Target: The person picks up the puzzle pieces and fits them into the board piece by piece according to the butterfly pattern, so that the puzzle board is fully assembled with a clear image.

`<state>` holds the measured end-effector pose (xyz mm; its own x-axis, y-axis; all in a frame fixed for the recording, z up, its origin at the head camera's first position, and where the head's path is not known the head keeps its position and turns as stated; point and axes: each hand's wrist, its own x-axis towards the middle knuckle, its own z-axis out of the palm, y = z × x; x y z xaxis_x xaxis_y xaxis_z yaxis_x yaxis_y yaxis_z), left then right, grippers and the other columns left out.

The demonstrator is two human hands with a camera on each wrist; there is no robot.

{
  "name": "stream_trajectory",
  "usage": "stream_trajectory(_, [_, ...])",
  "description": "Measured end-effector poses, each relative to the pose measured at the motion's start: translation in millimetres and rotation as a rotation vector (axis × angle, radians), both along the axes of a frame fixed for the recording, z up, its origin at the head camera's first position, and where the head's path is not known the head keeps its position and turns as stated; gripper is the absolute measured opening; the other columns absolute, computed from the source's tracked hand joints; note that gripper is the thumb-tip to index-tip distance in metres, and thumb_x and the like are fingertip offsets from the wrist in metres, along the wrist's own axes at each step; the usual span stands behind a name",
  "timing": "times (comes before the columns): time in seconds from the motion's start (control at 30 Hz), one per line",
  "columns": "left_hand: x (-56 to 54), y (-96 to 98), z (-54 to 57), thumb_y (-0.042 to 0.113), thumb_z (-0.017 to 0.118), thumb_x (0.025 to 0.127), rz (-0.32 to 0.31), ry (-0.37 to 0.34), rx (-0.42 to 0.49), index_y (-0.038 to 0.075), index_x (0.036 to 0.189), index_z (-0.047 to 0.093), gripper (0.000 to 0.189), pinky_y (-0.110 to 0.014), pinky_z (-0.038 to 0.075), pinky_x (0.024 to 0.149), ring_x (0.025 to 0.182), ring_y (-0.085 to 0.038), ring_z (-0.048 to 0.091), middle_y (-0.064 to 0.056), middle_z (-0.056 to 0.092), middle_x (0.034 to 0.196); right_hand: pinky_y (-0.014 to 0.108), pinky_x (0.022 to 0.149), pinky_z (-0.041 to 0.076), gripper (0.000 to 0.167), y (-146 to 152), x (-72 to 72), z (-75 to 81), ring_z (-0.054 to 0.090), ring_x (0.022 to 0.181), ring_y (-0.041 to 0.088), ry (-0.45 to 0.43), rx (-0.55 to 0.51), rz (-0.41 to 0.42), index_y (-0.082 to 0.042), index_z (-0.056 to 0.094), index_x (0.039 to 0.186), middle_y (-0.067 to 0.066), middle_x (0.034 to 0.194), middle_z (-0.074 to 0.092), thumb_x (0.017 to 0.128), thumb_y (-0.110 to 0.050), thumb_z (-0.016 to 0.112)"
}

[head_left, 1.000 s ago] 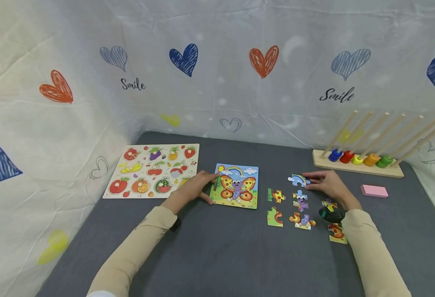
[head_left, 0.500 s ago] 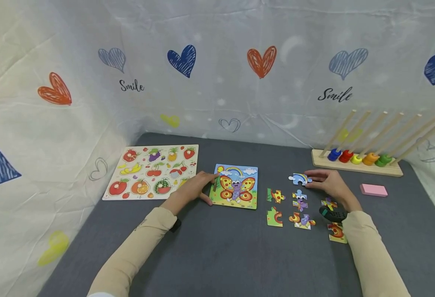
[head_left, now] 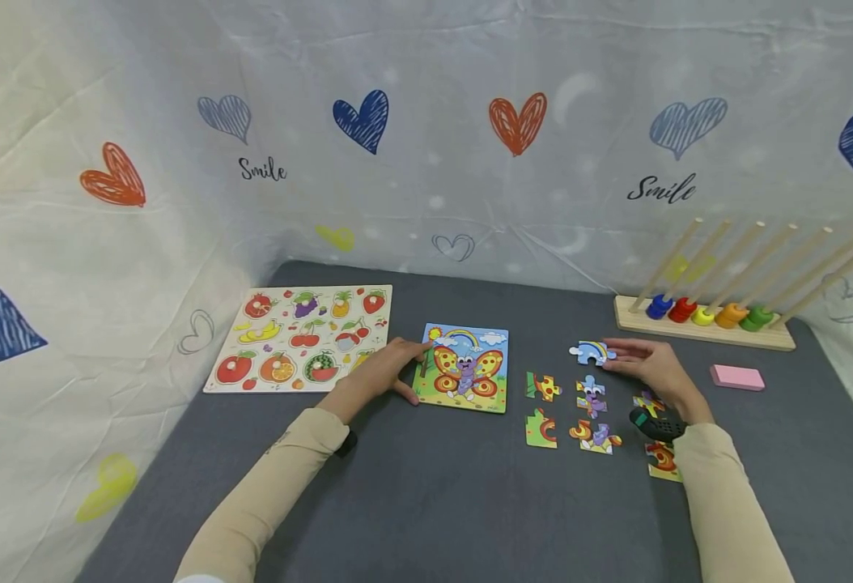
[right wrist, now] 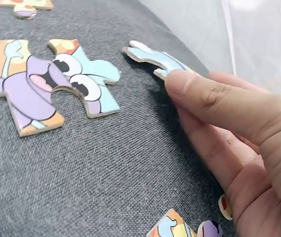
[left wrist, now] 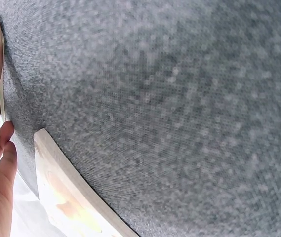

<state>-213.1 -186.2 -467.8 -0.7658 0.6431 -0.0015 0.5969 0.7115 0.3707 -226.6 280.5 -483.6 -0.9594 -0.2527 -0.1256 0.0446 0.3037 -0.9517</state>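
My right hand (head_left: pixel 652 368) pinches a rainbow-and-sky jigsaw piece (head_left: pixel 591 353) between thumb and fingers. In the right wrist view that piece (right wrist: pixel 160 59) tilts, with a shadow on the cloth below it. Nearer me lies the butterfly-face piece (right wrist: pixel 76 84), then a body piece (head_left: pixel 596 437). Two more pieces form a column to the left, a wing piece (head_left: pixel 543 386) and a green corner (head_left: pixel 541 428). My left hand (head_left: pixel 383 372) rests at the left edge of the square butterfly board (head_left: pixel 466 368), thumb spread from the fingers.
A fruit board (head_left: pixel 295 340) lies beyond my left hand. At the back right stands a wooden peg rack (head_left: pixel 703 328) with coloured rings, a pink block (head_left: pixel 737 377) in front. Another wing piece (head_left: pixel 663 461) shows partly beneath my right forearm. A curtain (head_left: pixel 426 186) borders the table.
The rainbow piece has shifted slightly right in my right hand, now above the butterfly-face piece. My left hand stays at the butterfly board.
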Motion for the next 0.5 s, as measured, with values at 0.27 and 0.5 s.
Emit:
stream_trajectory(0.27, [0.2,0.7,-2.4,0.036,0.087,0.064,-0.003,0.002,-0.004,-0.003,0.142,0.042,0.098,-0.039,0.045,0.096,0.109,-0.026,0.052,-0.008,0.062,0.114,0.020,0.074,0.054,0.049,-3,0.8,-3.6,0.067,0.090,0.002,-0.013,-0.069,-0.008,0.004,0.057,0.129,-0.011,0.099,0.072,0.086,-0.013,0.073])
stream_trajectory(0.5, [-1.8,0.7,-0.3,0.035,0.088,0.062,-0.014,0.014,0.033,-0.003,0.138,0.046,0.095,-0.037,0.046,0.094,0.103,-0.024,0.054,-0.008,0.064,0.111,0.020,0.077,0.054,0.044,-19,-0.1,9.8,0.065,0.090,0.002,-0.069,-0.114,-0.040,-0.006,0.063,0.125,-0.013,0.096,0.070,0.084,-0.015,0.075])
